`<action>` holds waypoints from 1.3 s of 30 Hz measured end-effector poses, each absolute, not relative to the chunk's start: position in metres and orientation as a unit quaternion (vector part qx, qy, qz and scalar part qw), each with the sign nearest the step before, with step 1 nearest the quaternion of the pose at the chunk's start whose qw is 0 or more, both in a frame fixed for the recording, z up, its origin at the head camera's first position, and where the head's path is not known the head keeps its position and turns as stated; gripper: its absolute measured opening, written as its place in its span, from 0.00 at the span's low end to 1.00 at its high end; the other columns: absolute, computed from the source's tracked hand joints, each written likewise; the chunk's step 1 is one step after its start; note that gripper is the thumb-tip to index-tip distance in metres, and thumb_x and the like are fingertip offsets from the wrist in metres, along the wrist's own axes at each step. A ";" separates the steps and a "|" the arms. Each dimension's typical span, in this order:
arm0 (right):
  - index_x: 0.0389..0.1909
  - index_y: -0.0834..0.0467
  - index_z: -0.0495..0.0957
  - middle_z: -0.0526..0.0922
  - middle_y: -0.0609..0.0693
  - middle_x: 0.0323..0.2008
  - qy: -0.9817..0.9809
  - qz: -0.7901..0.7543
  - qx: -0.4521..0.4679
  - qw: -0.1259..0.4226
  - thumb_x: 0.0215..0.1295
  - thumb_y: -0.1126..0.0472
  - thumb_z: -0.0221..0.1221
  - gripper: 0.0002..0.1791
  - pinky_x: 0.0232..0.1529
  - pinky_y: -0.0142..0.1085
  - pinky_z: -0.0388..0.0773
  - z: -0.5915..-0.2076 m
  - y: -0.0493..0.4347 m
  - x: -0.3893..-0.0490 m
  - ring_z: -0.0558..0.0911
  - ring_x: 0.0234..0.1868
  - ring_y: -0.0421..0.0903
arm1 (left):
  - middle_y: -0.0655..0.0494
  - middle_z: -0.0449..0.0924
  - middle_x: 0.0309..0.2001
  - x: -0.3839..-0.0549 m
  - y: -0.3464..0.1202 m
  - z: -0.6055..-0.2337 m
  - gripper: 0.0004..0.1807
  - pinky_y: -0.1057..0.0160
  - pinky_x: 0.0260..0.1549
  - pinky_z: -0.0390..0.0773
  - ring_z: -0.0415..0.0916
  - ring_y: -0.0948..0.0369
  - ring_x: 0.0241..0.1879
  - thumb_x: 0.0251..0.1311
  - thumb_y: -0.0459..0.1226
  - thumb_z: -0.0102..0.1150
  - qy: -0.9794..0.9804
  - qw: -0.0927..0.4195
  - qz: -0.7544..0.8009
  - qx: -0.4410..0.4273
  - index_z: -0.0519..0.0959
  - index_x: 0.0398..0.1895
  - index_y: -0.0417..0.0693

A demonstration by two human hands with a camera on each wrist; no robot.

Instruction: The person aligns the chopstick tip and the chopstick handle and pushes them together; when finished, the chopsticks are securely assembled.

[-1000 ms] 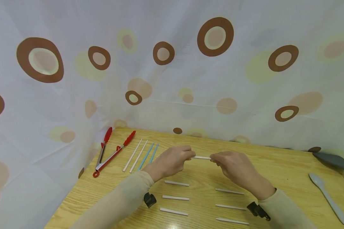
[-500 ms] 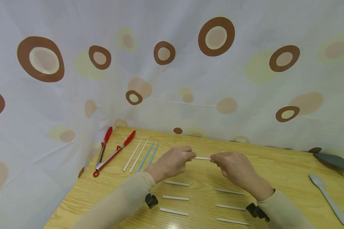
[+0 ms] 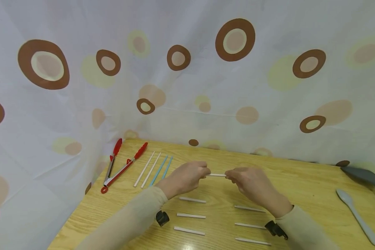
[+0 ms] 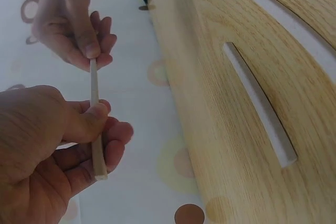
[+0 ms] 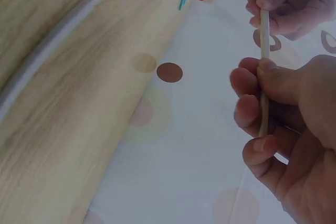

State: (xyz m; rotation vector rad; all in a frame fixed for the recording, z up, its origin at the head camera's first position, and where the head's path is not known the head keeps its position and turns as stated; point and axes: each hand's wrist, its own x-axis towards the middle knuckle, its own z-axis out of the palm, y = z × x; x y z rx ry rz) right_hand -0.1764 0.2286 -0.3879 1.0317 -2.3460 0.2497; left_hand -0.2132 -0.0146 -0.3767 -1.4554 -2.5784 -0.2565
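Observation:
Both hands meet over the table, holding a thin white chopstick (image 3: 217, 175) level between them. My left hand (image 3: 187, 177) pinches its left part between thumb and fingers; the square butt end (image 4: 101, 176) pokes out below the fingers in the left wrist view. The right hand (image 3: 251, 180) pinches the narrower part, and in the right wrist view its fingers (image 5: 247, 111) curl along the stick (image 5: 264, 38). Nearer the body lie short white chopstick pieces in two columns, three on the left (image 3: 191, 216) and three on the right (image 3: 251, 226).
At the back left lie red-tipped tongs (image 3: 122, 173), spread apart, then two white chopsticks (image 3: 151, 170) and two blue chopsticks (image 3: 159, 170). A grey spoon (image 3: 357, 217) and a dark spatula (image 3: 364, 175) lie far right. A patterned curtain (image 3: 187, 80) hangs behind the wooden table (image 3: 303, 194).
Both hands have shifted slightly left and down with the chopstick, the right hand a little more. The stretch of stick showing between them is a bit shorter. Everything on the table stays put.

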 end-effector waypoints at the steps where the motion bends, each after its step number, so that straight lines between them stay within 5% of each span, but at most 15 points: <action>1: 0.33 0.56 0.85 0.84 0.45 0.24 -0.877 0.091 0.384 0.273 0.51 0.70 0.73 0.10 0.17 0.30 0.72 -0.388 0.228 -0.177 0.79 0.20 0.40 | 0.57 0.79 0.38 -0.213 -0.014 -0.377 0.09 0.78 0.36 0.75 0.79 0.66 0.37 0.65 0.29 0.62 -0.870 0.073 -0.081 -0.481 0.84 0.46 0.44; 7: 0.34 0.54 0.85 0.81 0.43 0.24 -0.889 0.060 0.378 0.252 0.53 0.69 0.72 0.10 0.15 0.28 0.66 -0.386 0.222 -0.180 0.71 0.16 0.38 | 0.60 0.79 0.37 -0.213 -0.008 -0.380 0.08 0.77 0.30 0.72 0.75 0.70 0.32 0.70 0.40 0.58 -0.885 0.063 -0.088 -0.452 0.84 0.42 0.48; 16: 0.33 0.51 0.84 0.79 0.43 0.23 -0.878 0.043 0.406 0.249 0.50 0.78 0.69 0.18 0.16 0.27 0.60 -0.380 0.211 -0.183 0.63 0.16 0.36 | 0.61 0.78 0.36 -0.208 -0.001 -0.371 0.07 0.78 0.27 0.70 0.74 0.71 0.30 0.67 0.42 0.62 -0.885 0.087 -0.077 -0.450 0.85 0.41 0.51; 19: 0.35 0.54 0.84 0.82 0.45 0.26 -0.871 0.040 0.411 0.266 0.51 0.72 0.73 0.14 0.20 0.30 0.71 -0.379 0.209 -0.184 0.73 0.20 0.40 | 0.61 0.79 0.36 -0.209 -0.003 -0.368 0.07 0.78 0.27 0.71 0.75 0.70 0.30 0.67 0.42 0.62 -0.890 0.073 -0.074 -0.444 0.84 0.41 0.50; 22: 0.42 0.57 0.85 0.85 0.50 0.37 -0.865 0.040 0.410 0.285 0.49 0.64 0.76 0.18 0.35 0.38 0.80 -0.378 0.211 -0.185 0.83 0.34 0.47 | 0.60 0.79 0.34 -0.212 -0.009 -0.369 0.06 0.76 0.27 0.72 0.74 0.69 0.29 0.67 0.40 0.62 -0.898 0.052 -0.085 -0.428 0.83 0.39 0.48; 25: 0.47 0.59 0.83 0.84 0.54 0.47 -0.864 0.052 0.407 0.292 0.48 0.61 0.77 0.23 0.45 0.44 0.80 -0.378 0.216 -0.185 0.83 0.45 0.52 | 0.60 0.78 0.30 -0.219 -0.017 -0.372 0.05 0.74 0.25 0.72 0.72 0.69 0.25 0.67 0.38 0.63 -0.911 0.024 -0.117 -0.394 0.82 0.34 0.47; 29: 0.46 0.60 0.84 0.83 0.56 0.48 -0.868 0.079 0.405 0.277 0.48 0.61 0.77 0.23 0.43 0.46 0.81 -0.382 0.222 -0.183 0.83 0.45 0.54 | 0.60 0.75 0.24 -0.231 -0.028 -0.376 0.09 0.70 0.22 0.71 0.68 0.67 0.21 0.66 0.36 0.63 -0.921 -0.010 -0.169 -0.351 0.79 0.27 0.45; 33: 0.44 0.59 0.85 0.85 0.53 0.42 -0.891 0.089 0.396 0.202 0.50 0.61 0.76 0.19 0.38 0.42 0.82 -0.389 0.227 -0.174 0.84 0.39 0.49 | 0.59 0.72 0.21 -0.243 -0.038 -0.383 0.12 0.67 0.23 0.70 0.67 0.65 0.20 0.63 0.33 0.66 -0.926 -0.025 -0.203 -0.318 0.77 0.22 0.44; 39: 0.42 0.57 0.84 0.85 0.48 0.34 -0.935 0.108 0.338 0.004 0.55 0.58 0.73 0.15 0.29 0.36 0.79 -0.395 0.237 -0.161 0.82 0.30 0.42 | 0.58 0.72 0.17 -0.257 -0.052 -0.395 0.16 0.67 0.22 0.72 0.68 0.64 0.17 0.58 0.30 0.70 -0.943 -0.035 -0.218 -0.250 0.75 0.16 0.44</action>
